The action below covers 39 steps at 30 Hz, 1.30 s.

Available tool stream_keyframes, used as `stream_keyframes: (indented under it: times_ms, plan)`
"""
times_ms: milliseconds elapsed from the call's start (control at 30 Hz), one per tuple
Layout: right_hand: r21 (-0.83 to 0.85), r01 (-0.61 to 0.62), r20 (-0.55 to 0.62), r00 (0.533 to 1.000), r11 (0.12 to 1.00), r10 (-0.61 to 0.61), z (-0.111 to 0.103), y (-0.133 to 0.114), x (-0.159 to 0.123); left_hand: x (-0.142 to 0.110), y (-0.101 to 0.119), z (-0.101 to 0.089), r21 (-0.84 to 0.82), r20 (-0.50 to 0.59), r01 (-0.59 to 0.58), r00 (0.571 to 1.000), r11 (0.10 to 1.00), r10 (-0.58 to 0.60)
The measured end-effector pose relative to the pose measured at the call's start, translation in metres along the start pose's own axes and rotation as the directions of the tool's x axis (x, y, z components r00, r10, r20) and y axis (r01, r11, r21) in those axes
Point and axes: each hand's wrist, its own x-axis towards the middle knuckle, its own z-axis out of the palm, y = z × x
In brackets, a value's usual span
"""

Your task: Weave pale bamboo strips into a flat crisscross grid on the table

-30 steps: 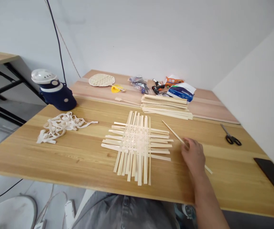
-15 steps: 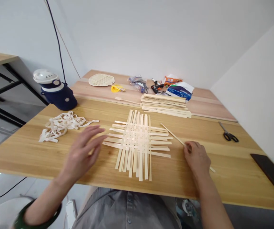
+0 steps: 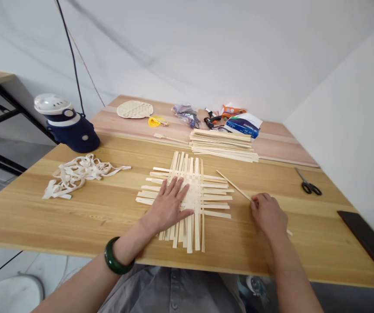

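Observation:
A half-woven mat of pale bamboo strips lies flat in the middle of the wooden table. My left hand rests flat on the mat's left half, fingers spread; a green bangle is on that wrist. My right hand lies to the right of the mat, fingers curled over a single long strip that runs diagonally on the table from the mat's upper right corner to under the hand.
A stack of spare strips sits behind the mat. A tangle of white bands lies at left, a dark blue cap with a device behind it. Scissors and a black slab are at right. Clutter lines the back.
My left hand came into view from the lower left and settled flat on the woven mat. My right hand stayed on the long strip.

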Motion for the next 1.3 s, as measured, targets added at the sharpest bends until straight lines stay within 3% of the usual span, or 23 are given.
stream_keyframes:
  times_ms: [167,533,767,900,967,1033,1133,1233,1300]
  plan:
    - [-0.051,0.019,0.087,0.996,0.999,-0.015,-0.007,-0.002,0.004,-0.004,0.000,0.011,0.059,-0.051,0.003,0.999,0.998,0.000]
    - [-0.002,0.099,0.125,0.987,0.995,-0.098,-0.007,0.004,0.006,-0.005,0.001,0.016,0.121,-0.045,0.020,0.999,0.992,-0.014]
    - [0.008,0.067,0.133,0.989,0.998,-0.067,-0.010,-0.002,0.007,-0.005,0.003,0.019,0.147,-0.062,0.018,0.998,0.989,-0.009]
    - [0.173,-0.005,0.079,0.997,0.985,-0.009,-0.004,0.012,0.010,-0.006,0.002,0.019,0.147,-0.074,0.017,0.997,0.989,-0.007]
    - [0.322,-0.109,0.005,0.994,0.940,0.113,-0.004,0.017,0.009,-0.006,0.002,0.019,0.152,-0.079,0.016,0.997,0.988,-0.004]
    - [0.512,-0.150,-0.124,0.961,0.845,0.246,-0.005,0.013,0.005,-0.006,0.002,0.018,0.158,-0.094,0.012,0.996,0.987,0.003]
    - [0.718,0.033,-0.329,0.896,0.695,0.298,-0.007,-0.017,-0.014,-0.006,0.002,0.019,0.178,-0.148,-0.002,0.989,0.984,0.028]
    - [0.673,0.294,-0.422,0.906,0.678,0.025,0.000,-0.066,-0.037,-0.006,-0.001,0.022,0.200,-0.248,-0.032,0.965,0.979,0.082]
    - [0.557,0.421,-0.497,0.860,0.716,-0.119,0.011,-0.095,-0.045,-0.006,-0.004,0.026,0.194,-0.329,-0.061,0.936,0.979,0.124]
